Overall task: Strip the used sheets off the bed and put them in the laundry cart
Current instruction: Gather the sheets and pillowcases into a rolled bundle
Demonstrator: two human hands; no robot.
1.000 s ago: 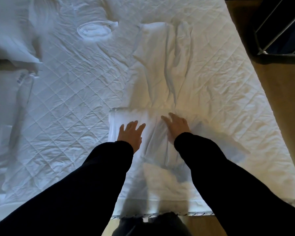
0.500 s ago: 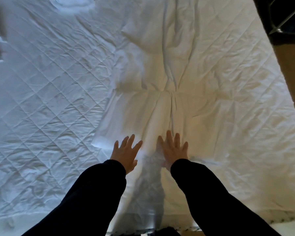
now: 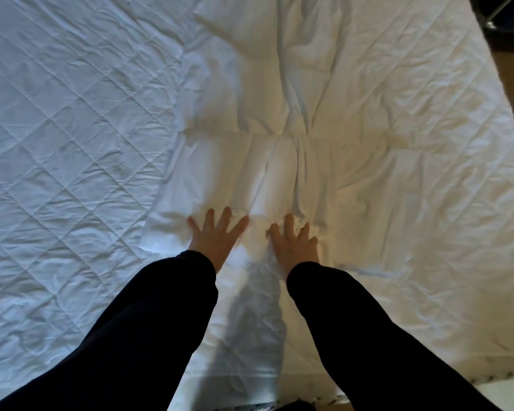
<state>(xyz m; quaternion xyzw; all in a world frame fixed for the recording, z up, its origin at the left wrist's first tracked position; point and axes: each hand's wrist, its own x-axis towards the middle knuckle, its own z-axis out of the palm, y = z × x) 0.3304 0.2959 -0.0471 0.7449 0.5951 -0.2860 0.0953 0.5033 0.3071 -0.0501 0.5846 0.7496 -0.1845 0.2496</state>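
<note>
Sheet (image 3: 279, 173): bunched in a strip down the middle of the bed, on the quilted mattress cover (image 3: 72, 143).
Gathering: I'd scoop with both hands and bundle tight, so nothing trails.
Left hand (image 3: 217, 237): fingers spread flat, pressing the sheet's near end, gripping nothing.
Right hand (image 3: 294, 243): spread too, fingertips sunk in a fold, no grip.

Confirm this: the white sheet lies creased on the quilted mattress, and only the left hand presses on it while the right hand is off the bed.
Not right. The right hand is not off the bed: the head view shows it pressing on the white sheet right beside the left hand. The sheet does lie creased on the quilted mattress.
</note>
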